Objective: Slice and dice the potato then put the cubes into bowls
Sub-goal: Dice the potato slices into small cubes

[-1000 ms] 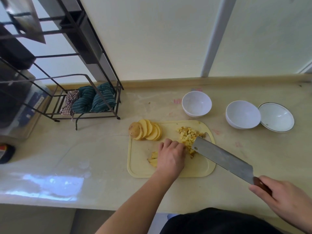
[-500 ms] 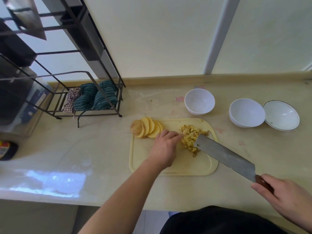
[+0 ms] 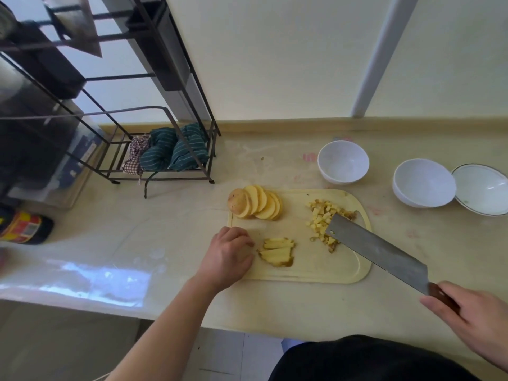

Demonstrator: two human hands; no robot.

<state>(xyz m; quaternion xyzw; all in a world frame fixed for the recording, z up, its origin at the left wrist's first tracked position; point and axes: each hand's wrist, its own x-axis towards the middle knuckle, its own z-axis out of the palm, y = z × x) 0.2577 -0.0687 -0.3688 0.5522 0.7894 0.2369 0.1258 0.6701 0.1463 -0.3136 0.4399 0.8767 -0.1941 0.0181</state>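
A pale yellow cutting board (image 3: pixel 308 268) lies on the counter. A fan of round potato slices (image 3: pixel 255 202) leans at its far left corner. A small stack of potato strips (image 3: pixel 277 252) lies in the near middle. A heap of potato cubes (image 3: pixel 323 215) sits at the far right. My left hand (image 3: pixel 228 254) rests at the board's left edge with curled fingers, just left of the strips, holding nothing that I can see. My right hand (image 3: pixel 472 317) grips the handle of a cleaver (image 3: pixel 373 247), whose blade tip lies against the cubes. Three white bowls (image 3: pixel 343 162) (image 3: pixel 423 182) (image 3: pixel 483 189) stand empty behind and to the right.
A black wire rack (image 3: pixel 154 149) holding striped green cloths stands at the back left. A dark bottle with a red and yellow label (image 3: pixel 24 228) lies at the far left. The counter's front edge runs close under my forearms.
My left hand has pulled back from the cube heap to the board's left edge, uncovering the strips. The cleaver has stayed almost in place by the cubes.
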